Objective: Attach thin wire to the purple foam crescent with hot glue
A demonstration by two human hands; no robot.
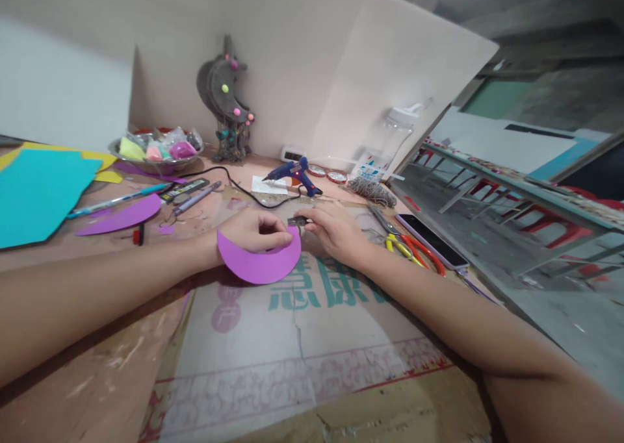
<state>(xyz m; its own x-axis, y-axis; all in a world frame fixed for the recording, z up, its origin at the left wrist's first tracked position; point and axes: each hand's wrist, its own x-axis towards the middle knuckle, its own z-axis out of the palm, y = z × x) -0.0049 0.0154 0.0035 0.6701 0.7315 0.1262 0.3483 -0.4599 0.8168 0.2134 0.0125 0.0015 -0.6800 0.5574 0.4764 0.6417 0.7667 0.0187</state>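
Head view: left hand (257,230) has its thumb and fingers pinched narrow on the purple paper crescent (258,267), near the tip on my right. Crescent sits mid-frame, curved edge down, above the printed cardboard (244,371); can't tell from here whether its lower edge touches. Right hand (336,232) is also pinched narrow, thumb and fingertips on a small dark item (296,221) right by that same tip. Too blurred for me to label, and I can't tell if it meets the paper.

Beyond the hands: blue glue gun (291,172), small red light on its body, nozzle over a white slip (260,185), black cord (234,182) running left. Two red-rimmed rolls (336,177) just beside it, then grey twine (373,191) near a clear bottle (396,131). Grey moon ornament (208,82) with coloured balls stands upright at the back.

On my left: metal bowl (163,164) of bagged coloured lumps, teal sheet (43,196) over yellow sheets (108,177), one purple offcut (121,215) near the pens.

On my right: scissors (425,254) with orange handles, a yellow-handled tool (402,247) alongside, dark-screened phone (433,240) lying just beside them.
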